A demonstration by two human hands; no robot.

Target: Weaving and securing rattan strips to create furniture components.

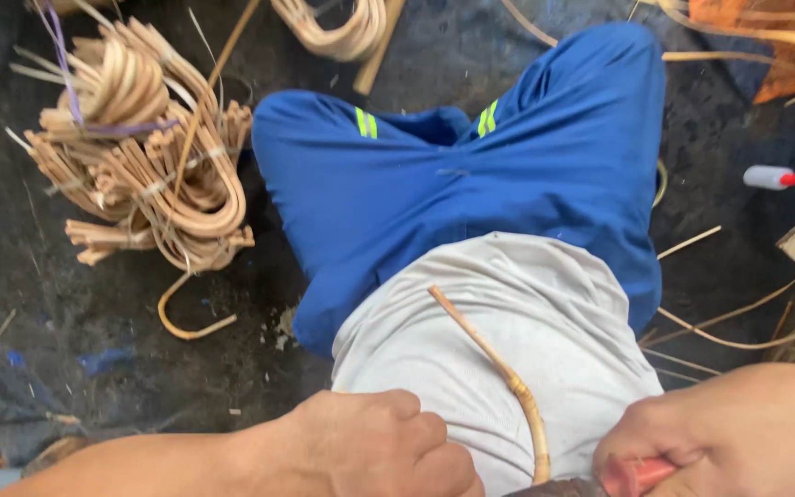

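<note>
Rattan cane point(508, 377) curves btwn fisted hands: right point(692, 442) grips red handle point(637, 476), left point(379, 446) prob. clenched.

We see one package only: a small squeeze bottle point(771, 177) lying on its side on the dark floor at the right, well apart from both hands. Its body is white and rounded, and it ends in a red tapering nozzle that points right, towards the edge of the view. Whether it carries a label we cannot tell; the body looks plain from here. We find no signs and no screens, and nothing else that looks like a box, bag or wrapper.
</note>
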